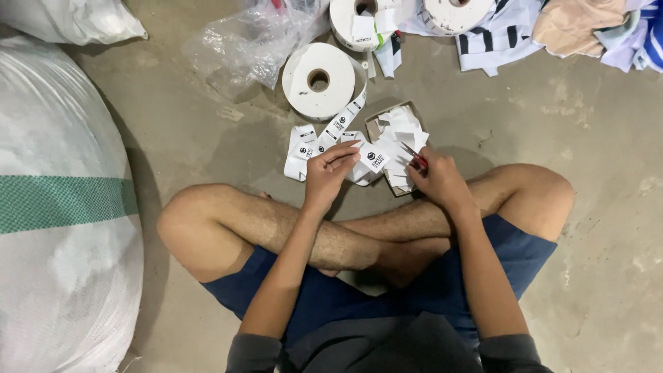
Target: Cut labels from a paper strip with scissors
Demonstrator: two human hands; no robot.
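I sit cross-legged on a concrete floor. My left hand [330, 169] pinches a strip of white printed label tape [340, 124] that runs back to a white roll [319, 81] lying flat on the floor. My right hand [438, 178] grips small red-handled scissors [414, 155] whose blades point at the strip's free end [375, 161]. Just beyond my hands a small cardboard box [373, 126] holds a heap of cut white labels [402, 135].
A large white woven sack with a green band [62, 207] fills the left side. Crumpled clear plastic [248, 41] lies at the top. Two more white rolls [359, 21] [456, 14] and a pile of striped clothing [511, 34] sit along the far edge.
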